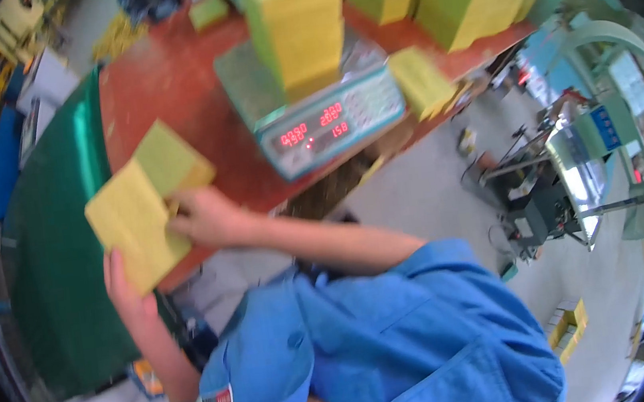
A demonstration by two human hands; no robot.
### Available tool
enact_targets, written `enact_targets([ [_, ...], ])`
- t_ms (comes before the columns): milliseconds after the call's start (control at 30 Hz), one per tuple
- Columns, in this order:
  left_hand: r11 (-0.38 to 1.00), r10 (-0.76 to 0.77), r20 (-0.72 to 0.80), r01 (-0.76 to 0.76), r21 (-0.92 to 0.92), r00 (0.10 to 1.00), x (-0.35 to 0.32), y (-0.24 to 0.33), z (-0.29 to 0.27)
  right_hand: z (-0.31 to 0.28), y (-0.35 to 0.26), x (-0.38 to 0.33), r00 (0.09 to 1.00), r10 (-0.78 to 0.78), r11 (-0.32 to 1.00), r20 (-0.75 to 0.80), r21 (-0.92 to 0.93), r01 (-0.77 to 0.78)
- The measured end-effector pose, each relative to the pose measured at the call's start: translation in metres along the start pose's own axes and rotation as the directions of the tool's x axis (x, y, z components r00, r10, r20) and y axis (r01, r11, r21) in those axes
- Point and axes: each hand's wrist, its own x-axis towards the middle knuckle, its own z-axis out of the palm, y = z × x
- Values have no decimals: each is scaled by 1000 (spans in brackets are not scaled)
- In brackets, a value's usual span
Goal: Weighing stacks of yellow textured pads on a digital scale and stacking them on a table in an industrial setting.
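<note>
At the red table's left end, my left hand point(118, 284) grips the lower left edge of a yellow paper stack point(131, 216), its fingers partly hidden behind it. My right hand point(210, 219) is closed in a pinch at the right edge of the same stack. Just behind lies another yellow-green paper block point(170, 157), touching or overlapped by the held one. To the right stands a digital weighing scale point(329, 129) with lit red figures. A tall pile of yellow paper point(297, 31) rests on its pan. Motion blurs the picture somewhat.
More yellow paper blocks point(466, 2) stand at the table's far right. A smaller block point(421, 80) lies beside the scale near the table edge point(290, 205). A green curved surface point(63, 257) borders the table on the left. Machinery point(574, 162) and a yellow box point(569, 330) are at right.
</note>
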Motion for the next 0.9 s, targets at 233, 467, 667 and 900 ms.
enact_targets([
  [233,999,-33,-20,33,30,999,-4,-8,13,-10,5,-13,993,109,992,54,51,-112],
  [467,877,-157,87,98,471,984,-2,19,5,-21,0,-13,994,78,997,80,12,-79],
  [667,920,-136,254,27,391,958,20,33,75,-93,-17,-3,990,-121,990,-68,-79,116],
  [900,995,83,545,-96,-4,834,93,89,266,-262,-138,53,976,-33,996,-214,-83,15],
])
